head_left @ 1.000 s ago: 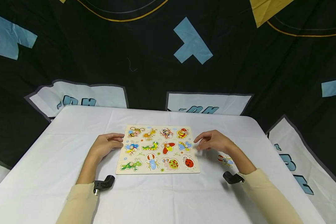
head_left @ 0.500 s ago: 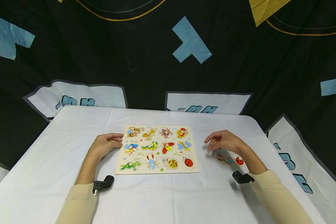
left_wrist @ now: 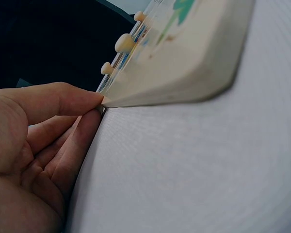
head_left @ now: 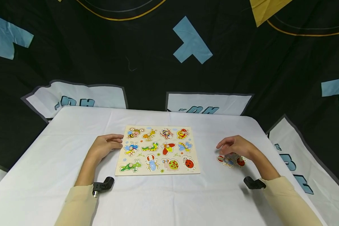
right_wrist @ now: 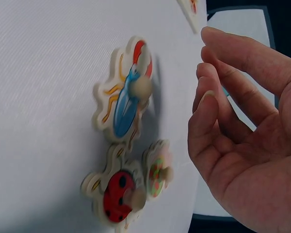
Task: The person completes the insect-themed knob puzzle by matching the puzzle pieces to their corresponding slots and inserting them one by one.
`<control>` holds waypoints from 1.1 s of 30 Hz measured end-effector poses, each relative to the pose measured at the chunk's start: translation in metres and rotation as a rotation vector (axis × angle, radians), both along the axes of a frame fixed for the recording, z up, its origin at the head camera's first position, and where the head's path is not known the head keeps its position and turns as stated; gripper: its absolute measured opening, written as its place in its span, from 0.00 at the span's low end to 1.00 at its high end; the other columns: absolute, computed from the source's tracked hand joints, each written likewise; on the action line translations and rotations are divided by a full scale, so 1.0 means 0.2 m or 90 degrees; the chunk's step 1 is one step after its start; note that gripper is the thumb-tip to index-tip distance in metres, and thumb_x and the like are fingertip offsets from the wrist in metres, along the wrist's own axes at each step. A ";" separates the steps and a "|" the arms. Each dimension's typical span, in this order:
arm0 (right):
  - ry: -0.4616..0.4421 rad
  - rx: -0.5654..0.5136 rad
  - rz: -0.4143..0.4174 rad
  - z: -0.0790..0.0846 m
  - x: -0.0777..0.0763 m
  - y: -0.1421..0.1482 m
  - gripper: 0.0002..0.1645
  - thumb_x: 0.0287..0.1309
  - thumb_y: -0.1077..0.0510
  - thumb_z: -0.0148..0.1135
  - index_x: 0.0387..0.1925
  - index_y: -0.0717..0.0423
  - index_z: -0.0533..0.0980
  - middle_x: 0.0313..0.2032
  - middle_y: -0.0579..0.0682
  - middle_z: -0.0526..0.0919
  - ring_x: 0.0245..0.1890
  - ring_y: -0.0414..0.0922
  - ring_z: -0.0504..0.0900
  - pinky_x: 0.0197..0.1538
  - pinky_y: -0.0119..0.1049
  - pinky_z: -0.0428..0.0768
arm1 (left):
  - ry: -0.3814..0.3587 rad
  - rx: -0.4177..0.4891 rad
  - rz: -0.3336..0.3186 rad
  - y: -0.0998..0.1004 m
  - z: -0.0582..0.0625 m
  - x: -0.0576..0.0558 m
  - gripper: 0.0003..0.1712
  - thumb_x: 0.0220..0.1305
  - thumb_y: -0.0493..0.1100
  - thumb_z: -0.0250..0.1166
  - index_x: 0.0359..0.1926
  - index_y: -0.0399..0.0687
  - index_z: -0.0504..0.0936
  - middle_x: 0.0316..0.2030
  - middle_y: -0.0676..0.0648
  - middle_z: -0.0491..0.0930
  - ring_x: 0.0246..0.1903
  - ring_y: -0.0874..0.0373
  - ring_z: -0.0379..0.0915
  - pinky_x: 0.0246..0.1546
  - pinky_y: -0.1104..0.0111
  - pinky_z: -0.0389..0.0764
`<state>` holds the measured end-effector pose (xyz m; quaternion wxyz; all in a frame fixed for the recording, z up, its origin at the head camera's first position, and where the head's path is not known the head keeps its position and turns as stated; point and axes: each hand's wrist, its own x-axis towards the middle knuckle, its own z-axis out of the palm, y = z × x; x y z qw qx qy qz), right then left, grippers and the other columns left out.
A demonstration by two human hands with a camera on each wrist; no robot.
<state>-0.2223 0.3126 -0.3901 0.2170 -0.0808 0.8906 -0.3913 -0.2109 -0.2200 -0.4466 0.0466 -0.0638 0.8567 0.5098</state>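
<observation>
A wooden knob puzzle board (head_left: 196, 168) with colourful insect pictures lies on the white table. My left hand (head_left: 104, 147) rests at its left side; in the left wrist view its fingertips touch the board's edge. To the right of the board, my right hand (head_left: 237, 146) hovers over a small group of loose pieces, fingers loosely bent and nothing in them. In the right wrist view these are a blue stag beetle piece (right_wrist: 124, 114), a red ladybug piece (right_wrist: 117, 196) and a snail piece (right_wrist: 156, 187), each with a wooden knob. The hand partly covers them in the head view.
The white tablecloth (head_left: 147, 201) spreads around the board and pieces. Behind the table hangs a black cloth (head_left: 147, 62) with blue and yellow shapes. Each wrist carries a black camera, such as the right wrist's camera (head_left: 254, 183).
My right hand has moved right, away from the board's right edge, and now hovers over the loose pieces. The left hand has stayed at the board's left edge.
</observation>
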 end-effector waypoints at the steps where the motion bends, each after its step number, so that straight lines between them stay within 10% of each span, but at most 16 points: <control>1: -0.003 -0.001 -0.002 0.00 0.00 0.01 0.21 0.58 0.55 0.71 0.51 0.59 0.83 0.38 0.51 0.87 0.40 0.47 0.80 0.45 0.43 0.80 | 0.001 -0.001 0.000 0.00 0.00 0.00 0.29 0.60 0.42 0.71 0.64 0.46 0.80 0.54 0.39 0.84 0.61 0.46 0.72 0.66 0.50 0.65; 33: -0.031 -0.017 0.019 -0.10 0.06 0.13 0.19 0.45 0.64 0.74 0.43 0.65 0.84 0.34 0.50 0.83 0.36 0.42 0.78 0.39 0.36 0.79 | 0.007 -0.001 -0.002 -0.01 0.00 0.00 0.29 0.59 0.42 0.72 0.63 0.46 0.81 0.52 0.41 0.85 0.58 0.50 0.73 0.64 0.53 0.66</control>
